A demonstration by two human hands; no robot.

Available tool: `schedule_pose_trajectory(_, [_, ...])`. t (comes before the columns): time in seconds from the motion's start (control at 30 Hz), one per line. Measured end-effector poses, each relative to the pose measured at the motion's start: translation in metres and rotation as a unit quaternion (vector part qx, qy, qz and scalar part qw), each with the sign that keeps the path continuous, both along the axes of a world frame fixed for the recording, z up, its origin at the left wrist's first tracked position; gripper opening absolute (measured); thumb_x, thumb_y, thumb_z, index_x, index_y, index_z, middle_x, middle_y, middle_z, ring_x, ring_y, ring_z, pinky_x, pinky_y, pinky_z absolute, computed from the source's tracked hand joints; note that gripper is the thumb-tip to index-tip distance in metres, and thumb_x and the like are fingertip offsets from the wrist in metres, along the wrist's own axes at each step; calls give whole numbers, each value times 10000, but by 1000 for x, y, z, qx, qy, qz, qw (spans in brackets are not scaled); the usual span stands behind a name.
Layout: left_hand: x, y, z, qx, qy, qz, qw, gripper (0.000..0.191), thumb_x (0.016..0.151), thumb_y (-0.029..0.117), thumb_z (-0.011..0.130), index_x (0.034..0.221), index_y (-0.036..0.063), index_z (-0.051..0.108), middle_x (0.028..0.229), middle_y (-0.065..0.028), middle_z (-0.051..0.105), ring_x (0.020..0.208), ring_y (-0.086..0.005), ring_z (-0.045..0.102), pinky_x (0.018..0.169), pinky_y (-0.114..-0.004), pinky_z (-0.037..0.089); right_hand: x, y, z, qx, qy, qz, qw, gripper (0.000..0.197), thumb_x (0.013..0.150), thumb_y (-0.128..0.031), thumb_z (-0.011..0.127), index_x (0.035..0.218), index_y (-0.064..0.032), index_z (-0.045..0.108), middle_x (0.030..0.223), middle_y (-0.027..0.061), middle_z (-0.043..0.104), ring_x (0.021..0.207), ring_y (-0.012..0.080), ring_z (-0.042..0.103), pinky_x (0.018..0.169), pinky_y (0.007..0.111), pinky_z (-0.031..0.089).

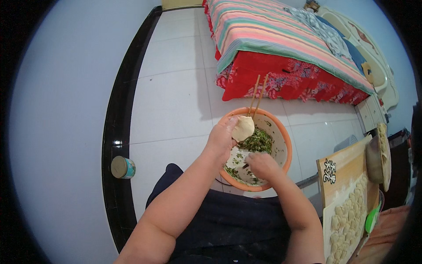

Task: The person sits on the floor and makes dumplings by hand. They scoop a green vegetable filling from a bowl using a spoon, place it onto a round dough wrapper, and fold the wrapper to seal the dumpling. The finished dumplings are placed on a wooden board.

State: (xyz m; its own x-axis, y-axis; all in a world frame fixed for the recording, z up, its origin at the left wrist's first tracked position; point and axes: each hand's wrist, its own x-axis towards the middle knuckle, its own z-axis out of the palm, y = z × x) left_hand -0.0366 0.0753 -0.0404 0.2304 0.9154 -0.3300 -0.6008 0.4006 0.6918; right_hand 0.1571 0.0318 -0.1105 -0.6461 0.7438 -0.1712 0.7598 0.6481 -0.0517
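My left hand (221, 137) holds a round, flat dough wrapper (244, 128) over the left side of an orange-rimmed basin (288, 145). Inside the basin lies chopped green filling (258, 141), with bits stuck to the white wall. My right hand (262, 165) is closed above the basin's lower middle; a short dark piece, perhaps a utensil's end, shows at its fingers, and the rest is hidden. A pair of wooden chopsticks (259, 95) leans out over the far rim.
At the right, rows of filled dumplings (349, 214) lie on a floured board (343, 175). Beside it are a metal pot (373, 158) and a green plastic utensil (372, 219). A lidded can (122, 167) stands by the left wall. A bed (280, 39) is beyond the basin.
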Motion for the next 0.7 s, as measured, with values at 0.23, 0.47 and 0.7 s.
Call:
schedule_pose_trajectory(0.23, [-1,-1,5,24,-35,-2,999,298,988,194,370,1159,-28,471,1096,-156,573,1010,-228,600,882,-379,514,48,-7,30,97,159,-260,947,121,847,-156,558,907,-52,571,897,142,590,828,338,595,698,435,491])
schedule_pose_trajectory(0.47, [3,-4,5,19,-22,2,1000,294,978,186,400,1166,-25,484,1103,-138,579,1003,-211,604,858,-346,525,50,-25,32,106,215,-317,918,168,867,-164,553,931,-45,653,888,156,615,808,351,605,729,420,498])
schedule_pose_trajectory(0.7, [3,-8,1,27,-7,-11,1000,293,969,213,435,1168,11,512,1066,-99,607,953,-183,621,805,-320,533,50,-45,25,79,239,-370,894,195,884,-171,542,938,-25,660,886,173,627,818,360,605,726,423,494])
